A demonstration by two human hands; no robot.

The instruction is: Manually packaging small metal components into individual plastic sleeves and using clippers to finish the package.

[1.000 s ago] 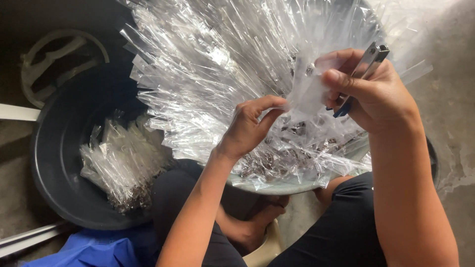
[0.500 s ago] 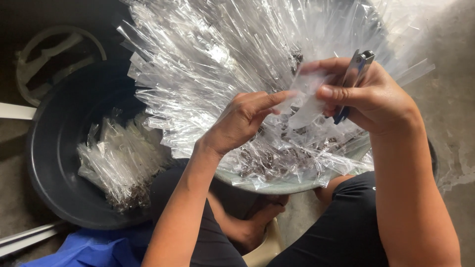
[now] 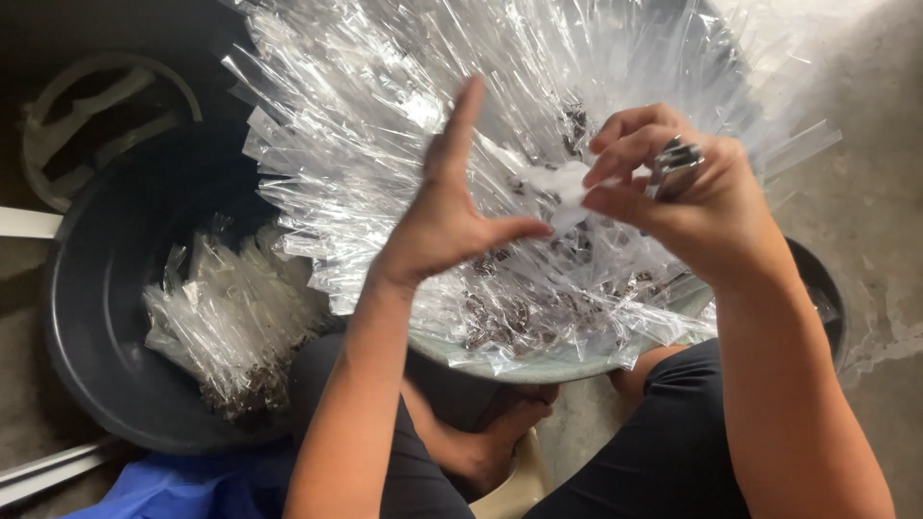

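A wide bowl [image 3: 538, 367] on my lap holds a big spray of narrow clear plastic bags [image 3: 404, 106] with small dark pieces [image 3: 500, 322] at their lower ends. My left hand [image 3: 447, 216] is raised over the pile, fingers spread and index finger pointing up, holding nothing. My right hand [image 3: 673, 192] pinches the top of one clear bag [image 3: 562, 183] between thumb and fingers and also grips a small metal tool [image 3: 678, 159] against the palm.
A dark round tub [image 3: 87, 317] at my left holds several filled clear bags [image 3: 231, 317]. A round dark lid or frame [image 3: 96, 115] lies behind it. Blue fabric [image 3: 183, 485] sits at the bottom left. Bare concrete floor [image 3: 865, 231] is on the right.
My left hand has let go of the bag top and opened, lifting with fingers spread. My right hand has dropped slightly and tilted the metal tool end-on.
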